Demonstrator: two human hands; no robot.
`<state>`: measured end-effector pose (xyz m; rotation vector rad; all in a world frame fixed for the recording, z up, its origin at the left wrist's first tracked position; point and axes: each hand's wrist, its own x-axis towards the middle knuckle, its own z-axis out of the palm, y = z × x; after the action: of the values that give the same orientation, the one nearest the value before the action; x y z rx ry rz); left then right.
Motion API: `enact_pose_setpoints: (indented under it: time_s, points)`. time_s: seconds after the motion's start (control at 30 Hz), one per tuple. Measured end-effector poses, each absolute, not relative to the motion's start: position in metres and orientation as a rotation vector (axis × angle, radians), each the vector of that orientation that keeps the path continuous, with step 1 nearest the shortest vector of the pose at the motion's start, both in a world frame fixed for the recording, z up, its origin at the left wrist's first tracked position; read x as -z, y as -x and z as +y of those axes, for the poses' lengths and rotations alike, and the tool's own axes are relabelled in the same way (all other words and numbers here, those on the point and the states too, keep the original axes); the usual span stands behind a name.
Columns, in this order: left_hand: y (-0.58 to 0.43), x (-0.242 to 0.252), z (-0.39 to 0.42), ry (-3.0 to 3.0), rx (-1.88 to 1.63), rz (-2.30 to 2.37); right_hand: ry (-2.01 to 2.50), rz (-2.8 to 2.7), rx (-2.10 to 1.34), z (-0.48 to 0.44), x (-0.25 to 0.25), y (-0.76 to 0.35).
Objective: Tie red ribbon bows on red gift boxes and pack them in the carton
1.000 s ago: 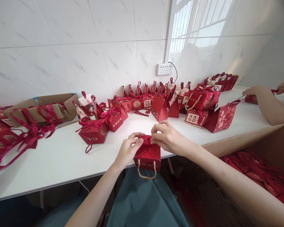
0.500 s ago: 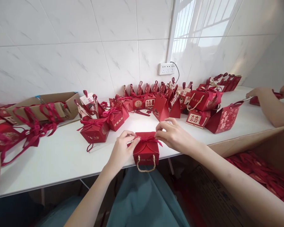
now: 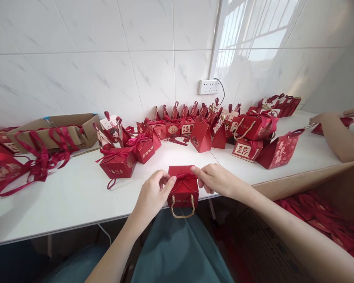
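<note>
A red gift box (image 3: pixel 183 201) with a gold rope handle (image 3: pixel 183 216) stands at the table's front edge before me. Across its top lies a red ribbon (image 3: pixel 185 176) tied in a bow. My left hand (image 3: pixel 153 193) is at the box's left side, thumb and forefinger closed on the ribbon's left end. At the right top corner my right hand (image 3: pixel 216 179) has its thumb over the edge and its fingers curled, closed at the ribbon's right end. The fingers hide both ribbon ends.
Finished-looking red boxes with bows (image 3: pixel 118 162) stand left of centre; more boxes (image 3: pixel 247 151) are stacked at right. An open cardboard box (image 3: pixel 90 131) with hanging ribbons is at left. A carton (image 3: pixel 265 184) of red pieces sits low right. A co-worker's hand (image 3: pixel 327 118) holds red card.
My right hand has turned and lowered, its thumb now over the box's top corner. My left hand has shifted slightly down. The bow's ends look less spread out.
</note>
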<state>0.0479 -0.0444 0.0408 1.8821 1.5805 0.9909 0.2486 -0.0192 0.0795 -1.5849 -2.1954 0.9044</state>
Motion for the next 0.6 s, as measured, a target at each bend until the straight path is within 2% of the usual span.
enact_pose_setpoints:
  time_s: [0.07, 0.17, 0.6]
  points:
    - [-0.048, -0.041, -0.044, -1.89, -0.957, 1.537, 1.545, -2.081, -1.157, -0.016, -0.075, -0.245]
    - [-0.049, -0.038, -0.044, -1.913, -0.984, 1.498, 1.466, -1.961, -1.337, -0.01, -0.066, -0.24]
    - [-0.049, -0.036, -0.046, -2.037, -1.09, 1.433, 1.393, -1.98, -1.262, -0.007, -0.054, -0.241]
